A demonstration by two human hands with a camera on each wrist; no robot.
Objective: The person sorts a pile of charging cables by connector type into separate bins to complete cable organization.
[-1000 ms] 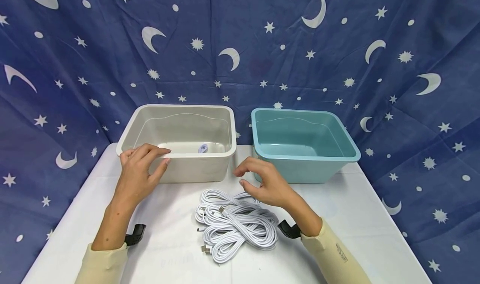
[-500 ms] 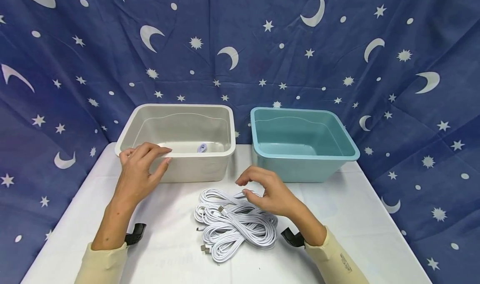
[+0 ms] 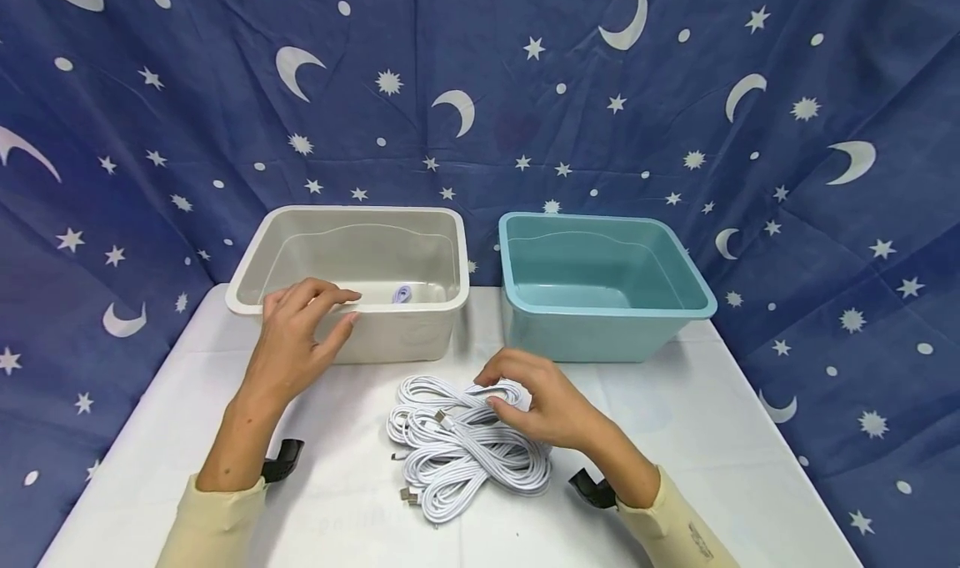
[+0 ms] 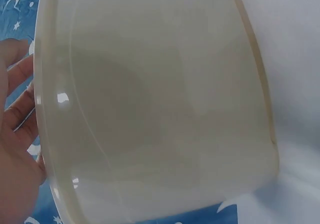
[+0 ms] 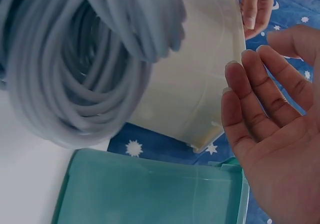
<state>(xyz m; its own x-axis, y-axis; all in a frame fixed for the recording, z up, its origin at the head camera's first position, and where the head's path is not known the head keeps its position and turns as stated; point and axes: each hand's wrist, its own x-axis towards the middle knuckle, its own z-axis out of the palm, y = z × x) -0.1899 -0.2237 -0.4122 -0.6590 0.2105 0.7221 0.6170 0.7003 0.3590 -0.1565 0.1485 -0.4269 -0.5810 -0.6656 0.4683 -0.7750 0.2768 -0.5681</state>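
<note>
My left hand is at the front rim of a beige bin, fingers loosely bent over the edge and holding nothing. In the left wrist view its fingers lie beside the bin's rim; whether they touch it I cannot tell. A small coiled cable with a purple tint lies inside that bin. Over a pile of white coiled USB cables hovers my right hand, its thumb and fingers apart with nothing between them. The right wrist view shows its fingers loosely bent, apart from the cables.
A teal bin stands to the right of the beige one, with a narrow gap between them. Both rest on a white-covered table. Behind hangs a blue curtain with moons and stars.
My right hand has moved down and slightly right, from near the gap between the bins to above the cable pile. The left hand has shifted a little right along the beige rim.
</note>
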